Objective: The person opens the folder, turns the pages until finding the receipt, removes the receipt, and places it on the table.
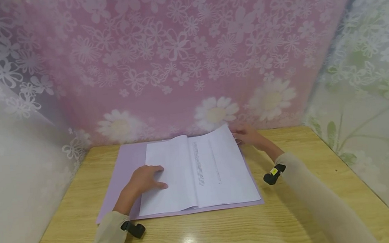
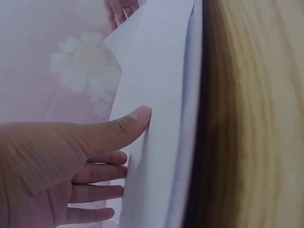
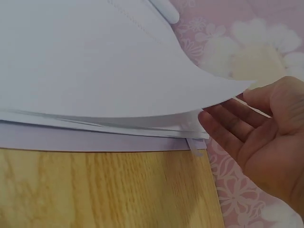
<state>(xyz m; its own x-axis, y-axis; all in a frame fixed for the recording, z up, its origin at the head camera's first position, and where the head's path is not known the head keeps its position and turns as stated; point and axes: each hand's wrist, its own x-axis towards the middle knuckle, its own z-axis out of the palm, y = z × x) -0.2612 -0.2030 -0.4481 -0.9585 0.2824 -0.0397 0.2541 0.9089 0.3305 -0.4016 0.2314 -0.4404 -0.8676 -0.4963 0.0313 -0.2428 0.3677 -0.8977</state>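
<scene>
A lilac folder (image 1: 126, 159) lies spread on the table, with white sheets inside it. My left hand (image 1: 144, 181) rests on the left page (image 1: 171, 152), thumb apart from the extended fingers, as the left wrist view also shows. At the far right corner, my right hand (image 1: 251, 137) pinches the top corner of the printed right page (image 1: 232, 167). That corner curls up off the stack in the right wrist view, with the thumb (image 3: 261, 97) at its tip and the other fingers below. Two columns of small print run down this page.
The wooden table (image 1: 299, 144) meets a pink flowered backdrop (image 1: 180, 111) close behind the folder. Pale flowered panels stand at the left (image 1: 19, 147) and right (image 1: 364, 107). Each wrist wears a small black camera (image 1: 134, 229). Under the lifted page lie more sheets (image 3: 166, 132).
</scene>
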